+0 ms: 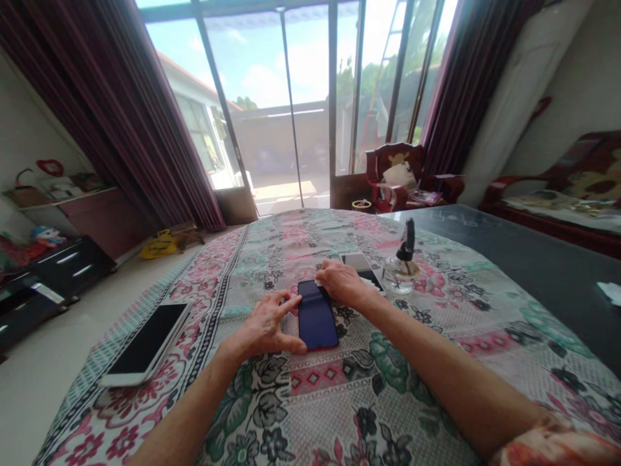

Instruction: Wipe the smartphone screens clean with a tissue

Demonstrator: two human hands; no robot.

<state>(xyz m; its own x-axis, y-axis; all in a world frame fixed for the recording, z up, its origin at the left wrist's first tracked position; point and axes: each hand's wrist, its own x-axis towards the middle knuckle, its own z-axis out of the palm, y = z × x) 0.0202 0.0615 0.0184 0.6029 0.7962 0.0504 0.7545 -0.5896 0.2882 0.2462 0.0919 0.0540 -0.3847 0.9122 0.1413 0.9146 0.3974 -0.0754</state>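
A dark-screened phone lies flat on the flowered cloth in front of me. My left hand steadies its left edge, thumb at the lower corner and forefinger at the upper one. My right hand is closed at the phone's top end, pressing a small white wipe against the screen. A second phone lies just behind my right hand. Beside it stands a small clear spray bottle with a black pump head.
A white tablet lies near the cloth's left edge. The flowered cloth covers a dark glass table, bare at the right, with a white scrap on it. Red wooden chairs, a sofa and sliding glass doors stand beyond.
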